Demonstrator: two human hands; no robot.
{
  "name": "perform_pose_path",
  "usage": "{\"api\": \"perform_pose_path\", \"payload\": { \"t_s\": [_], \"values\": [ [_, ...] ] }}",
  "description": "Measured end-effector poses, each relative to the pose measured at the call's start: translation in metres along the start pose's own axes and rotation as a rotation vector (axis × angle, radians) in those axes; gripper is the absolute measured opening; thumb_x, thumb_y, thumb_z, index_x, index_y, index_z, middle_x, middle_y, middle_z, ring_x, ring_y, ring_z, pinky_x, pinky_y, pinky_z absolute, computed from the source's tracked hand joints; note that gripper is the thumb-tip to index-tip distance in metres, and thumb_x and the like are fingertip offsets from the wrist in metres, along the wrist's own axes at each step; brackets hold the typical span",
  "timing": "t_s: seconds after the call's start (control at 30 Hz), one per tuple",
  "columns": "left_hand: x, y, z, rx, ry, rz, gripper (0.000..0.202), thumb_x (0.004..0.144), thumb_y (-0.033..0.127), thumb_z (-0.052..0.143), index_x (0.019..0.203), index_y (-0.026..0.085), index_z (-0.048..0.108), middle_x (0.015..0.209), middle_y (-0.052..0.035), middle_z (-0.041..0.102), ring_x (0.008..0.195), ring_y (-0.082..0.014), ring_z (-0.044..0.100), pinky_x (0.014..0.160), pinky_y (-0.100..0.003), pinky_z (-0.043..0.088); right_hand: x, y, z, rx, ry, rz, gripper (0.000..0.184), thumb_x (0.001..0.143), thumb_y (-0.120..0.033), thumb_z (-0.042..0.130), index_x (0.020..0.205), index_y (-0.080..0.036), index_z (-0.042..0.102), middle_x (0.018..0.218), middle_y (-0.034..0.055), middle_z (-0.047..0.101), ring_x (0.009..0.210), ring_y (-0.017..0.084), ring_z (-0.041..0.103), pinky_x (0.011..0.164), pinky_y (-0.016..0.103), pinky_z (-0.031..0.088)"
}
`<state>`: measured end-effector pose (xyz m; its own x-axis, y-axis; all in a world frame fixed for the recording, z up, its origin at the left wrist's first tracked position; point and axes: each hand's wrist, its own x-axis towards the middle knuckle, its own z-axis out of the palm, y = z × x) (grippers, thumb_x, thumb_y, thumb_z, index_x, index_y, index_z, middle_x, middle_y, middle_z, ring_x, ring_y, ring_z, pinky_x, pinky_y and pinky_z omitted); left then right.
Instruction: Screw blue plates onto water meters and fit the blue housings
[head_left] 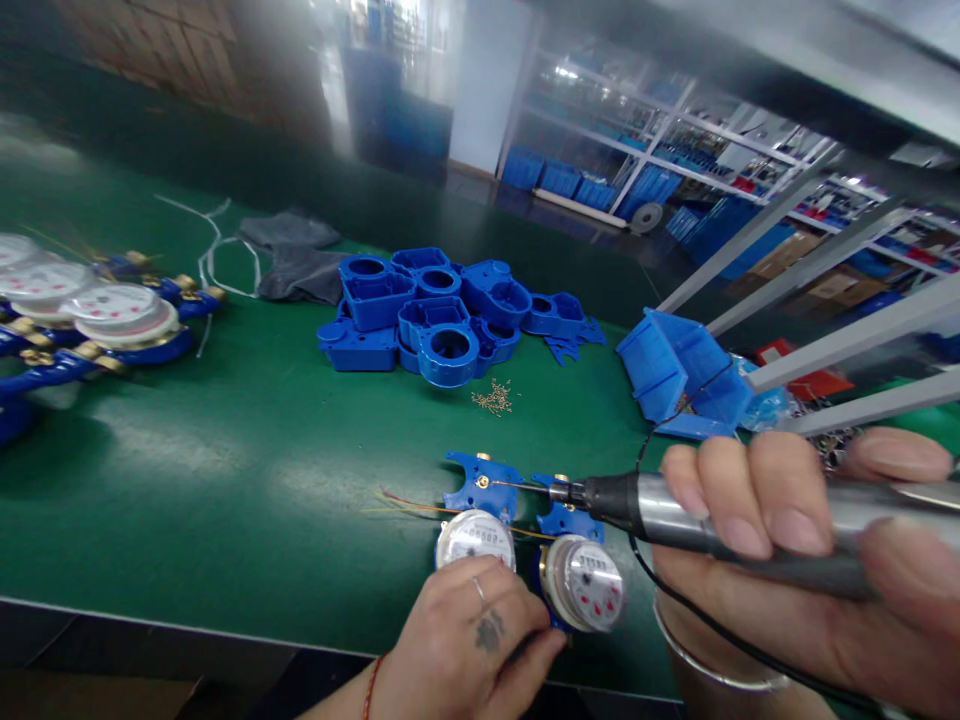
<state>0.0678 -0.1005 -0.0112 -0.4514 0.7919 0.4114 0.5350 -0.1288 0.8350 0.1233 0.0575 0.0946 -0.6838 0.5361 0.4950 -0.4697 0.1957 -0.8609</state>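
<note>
Above a green table, shelves beyond, right fingers clamp a screwdriver; left fingers hide their grip.

"Where could a hand pass easily?"
"Over the open green tabletop, between the round, blue-bodied meters and the person's left hand."
"And straight ahead?"
"There the heaped blue plastic housings block, with tiny copper-coloured screws before them. Rightward stand an angular blue plastic bin and slanting pale posts."

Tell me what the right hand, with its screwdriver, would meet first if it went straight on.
Likely the brass-coloured piece on the left blue bracket; the screwdriver in the right hand ends beside or against it, depth being unclear.
</note>
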Motion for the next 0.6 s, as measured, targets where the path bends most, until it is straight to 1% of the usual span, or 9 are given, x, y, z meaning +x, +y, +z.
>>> {"api": "perform_pose_path", "payload": {
  "t_s": [0.03,0.07,0.13,0.17,0.2,0.27,0.4,0.5,0.6],
  "values": [
    [0.002,-0.001,0.001,0.133,-0.038,0.127,0.01,0.083,0.015,0.059,0.078,0.015,0.067,0.066,-0.0095,0.068,0.06,-0.019,0.062,0.058,-0.03,0.051,0.005,0.004,0.006,0.083,-0.03,0.009,0.013,0.08,-0.029,0.064,0.092,-0.03,0.06,0.05,-0.0044,0.037,0.042,0.011,0.041,0.042,0.03,0.036],
    [0.005,-0.003,0.002,0.229,-0.068,0.207,0.012,0.083,0.014,0.057,0.081,0.014,0.069,0.072,-0.012,0.07,0.067,-0.0227,0.065,0.064,-0.035,0.054,0.009,0.01,0.012,0.153,-0.056,0.026,0.013,0.079,-0.025,0.066,0.09,-0.028,0.06,0.052,-0.0043,0.042,0.044,0.01,0.044,0.044,0.029,0.038],
    [0.009,-0.01,0.006,0.353,-0.11,0.247,0.016,0.083,0.014,0.056,0.09,0.013,0.07,0.086,-0.0155,0.072,0.086,-0.0298,0.067,0.08,-0.045,0.053,0.012,0.023,0.023,0.203,-0.079,0.05,0.015,0.078,-0.023,0.068,0.09,-0.026,0.059,0.055,-0.005,0.048,0.046,0.009,0.048,0.047,0.028,0.041],
    [0.01,-0.014,0.009,0.391,-0.127,0.241,0.018,0.084,0.014,0.055,0.092,0.013,0.071,0.091,-0.0159,0.072,0.093,-0.0315,0.066,0.087,-0.049,0.051,0.013,0.03,0.027,0.204,-0.077,0.057,0.016,0.079,-0.024,0.068,0.09,-0.027,0.058,0.056,-0.0054,0.05,0.047,0.009,0.048,0.047,0.027,0.042],
    [0.01,-0.018,0.011,0.417,-0.147,0.226,0.019,0.084,0.014,0.054,0.093,0.014,0.071,0.094,-0.0155,0.072,0.097,-0.0316,0.065,0.091,-0.05,0.049,0.012,0.037,0.03,0.204,-0.072,0.058,0.016,0.079,-0.024,0.067,0.091,-0.027,0.056,0.057,-0.0058,0.05,0.047,0.009,0.048,0.047,0.027,0.042],
    [0.008,-0.026,0.016,0.435,-0.16,0.203,0.021,0.085,0.011,0.051,0.09,0.015,0.072,0.09,-0.0142,0.073,0.095,-0.029,0.067,0.093,-0.047,0.049,0.011,0.05,0.034,0.2,-0.076,0.057,0.018,0.08,-0.024,0.066,0.092,-0.027,0.054,0.058,-0.0065,0.051,0.047,0.01,0.049,0.046,0.026,0.042],
    [0.004,-0.032,0.021,0.41,-0.072,0.231,0.021,0.085,0.01,0.052,0.085,0.013,0.072,0.083,-0.0144,0.073,0.088,-0.0279,0.069,0.091,-0.044,0.052,0.008,0.07,0.037,0.165,-0.106,0.062,0.018,0.081,-0.022,0.064,0.095,-0.026,0.052,0.06,-0.0067,0.053,0.049,0.009,0.051,0.048,0.026,0.044],
    [0.004,-0.031,0.021,0.439,-0.063,0.253,0.02,0.085,0.009,0.051,0.083,0.011,0.072,0.082,-0.0152,0.073,0.087,-0.0283,0.069,0.09,-0.044,0.052,0.008,0.078,0.038,0.139,-0.102,0.073,0.018,0.082,-0.019,0.063,0.096,-0.025,0.052,0.061,-0.0067,0.054,0.049,0.009,0.051,0.049,0.026,0.045],
    [0.004,-0.031,0.02,0.427,-0.05,0.242,0.021,0.085,0.009,0.051,0.087,0.012,0.072,0.081,-0.0147,0.073,0.087,-0.0277,0.069,0.09,-0.044,0.053,0.008,0.082,0.038,0.124,-0.101,0.079,0.018,0.081,-0.021,0.063,0.095,-0.025,0.053,0.061,-0.0065,0.053,0.048,0.01,0.051,0.048,0.026,0.045]
  ]
}}
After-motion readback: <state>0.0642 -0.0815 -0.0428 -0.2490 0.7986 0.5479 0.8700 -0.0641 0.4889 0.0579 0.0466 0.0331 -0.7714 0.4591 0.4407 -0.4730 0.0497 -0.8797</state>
